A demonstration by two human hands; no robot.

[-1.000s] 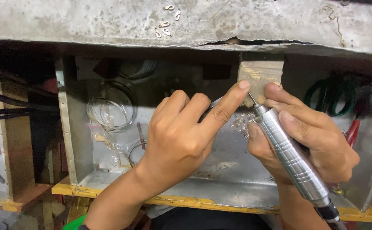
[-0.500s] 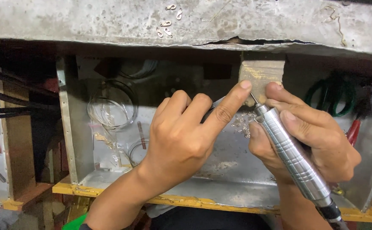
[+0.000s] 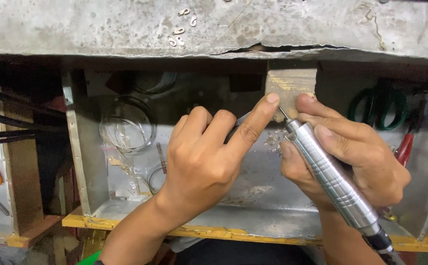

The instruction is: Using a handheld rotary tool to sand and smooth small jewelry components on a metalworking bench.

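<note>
Right under the lip of the worn grey table [image 3: 101, 29], the silver ribbed metal rotary handpiece [image 3: 329, 179] sits in the right hand [image 3: 356, 162], gripped like a fat pen, its thin bit pointing up and left at the little pale wooden bench peg [image 3: 290, 86] that sticks out from the table edge. The bit tip is pretty much at the bottom of that peg; the piece being worked there is too small and too covered to make out. The left hand [image 3: 209, 162] comes in from the other side, index finger stretched out with its tip pressed on the peg, the other fingers curled over something thin and silvery that I can't identify.

Both hands crowd the spot, so the contact point is mostly blocked from view. Below them is a grey sheet-metal catch tray [image 3: 268, 216] with a yellow front edge, with a small heap of tiny silver bits [image 3: 274, 140] lying just behind the hands. Further left in the tray, a clear round glass dish [image 3: 125, 128] stands by the tray wall, and some clear plastic bags [image 3: 120, 169] lie below it. Off to the right, well apart, green-handled scissors [image 3: 383, 108] and red-handled pliers [image 3: 404, 147] are tucked in the dark recess. A few small silver links [image 3: 179, 30] lie on the table top above.
</note>
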